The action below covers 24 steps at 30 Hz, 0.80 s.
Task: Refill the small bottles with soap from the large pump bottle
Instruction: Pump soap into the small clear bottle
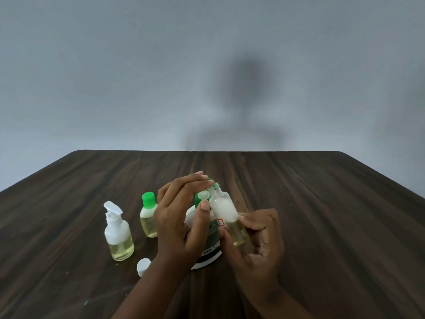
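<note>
Three small bottles were counted: one white-topped bottle point(118, 233), one green-capped bottle point(148, 214) and one uncapped bottle point(226, 209). One large pump bottle point(210, 248) was recorded, so that four bottles were tallied in all. One loose white cap point(143, 266) was noted. Two hands were counted, one left hand point(177, 217) and one right hand point(257, 238). One wooden table point(322, 203) was counted, and one shadow point(248, 88) was seen on one grey wall point(92, 65).

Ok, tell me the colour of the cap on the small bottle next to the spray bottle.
Bright green; the head view shows the cap clearly.
</note>
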Available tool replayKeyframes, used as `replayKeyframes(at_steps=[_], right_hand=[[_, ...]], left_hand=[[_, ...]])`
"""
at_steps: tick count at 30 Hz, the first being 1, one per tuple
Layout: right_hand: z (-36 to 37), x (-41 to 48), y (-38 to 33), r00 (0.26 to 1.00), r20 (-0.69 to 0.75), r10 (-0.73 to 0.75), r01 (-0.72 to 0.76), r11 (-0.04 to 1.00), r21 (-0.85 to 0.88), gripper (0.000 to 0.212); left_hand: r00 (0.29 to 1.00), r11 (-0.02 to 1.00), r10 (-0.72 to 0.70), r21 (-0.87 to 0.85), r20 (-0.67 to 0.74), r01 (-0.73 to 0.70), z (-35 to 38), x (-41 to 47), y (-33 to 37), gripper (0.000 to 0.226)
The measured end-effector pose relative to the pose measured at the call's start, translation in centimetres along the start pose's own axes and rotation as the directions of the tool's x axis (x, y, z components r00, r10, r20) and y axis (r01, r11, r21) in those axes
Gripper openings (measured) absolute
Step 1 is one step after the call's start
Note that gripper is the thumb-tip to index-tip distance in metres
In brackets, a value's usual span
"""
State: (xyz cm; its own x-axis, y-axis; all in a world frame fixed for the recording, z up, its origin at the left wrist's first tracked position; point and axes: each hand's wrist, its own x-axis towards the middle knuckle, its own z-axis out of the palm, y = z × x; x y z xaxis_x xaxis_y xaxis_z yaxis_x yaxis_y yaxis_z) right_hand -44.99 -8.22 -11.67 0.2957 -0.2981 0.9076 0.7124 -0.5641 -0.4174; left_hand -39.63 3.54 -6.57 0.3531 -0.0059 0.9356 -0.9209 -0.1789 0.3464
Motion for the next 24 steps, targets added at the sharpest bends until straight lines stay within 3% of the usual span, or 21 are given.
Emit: replayKeyframes(at_steps=[24], right_hand=[[-0.5, -1.1, 0.3, 0.997, 0.049, 0.059, -0.057, 0.997, -0.049, 0.027]], left_hand=[[0.999, 0.999, 0.026, -0.023, 0.032, -0.025, 0.1, -0.8, -0.2, 0.025]])
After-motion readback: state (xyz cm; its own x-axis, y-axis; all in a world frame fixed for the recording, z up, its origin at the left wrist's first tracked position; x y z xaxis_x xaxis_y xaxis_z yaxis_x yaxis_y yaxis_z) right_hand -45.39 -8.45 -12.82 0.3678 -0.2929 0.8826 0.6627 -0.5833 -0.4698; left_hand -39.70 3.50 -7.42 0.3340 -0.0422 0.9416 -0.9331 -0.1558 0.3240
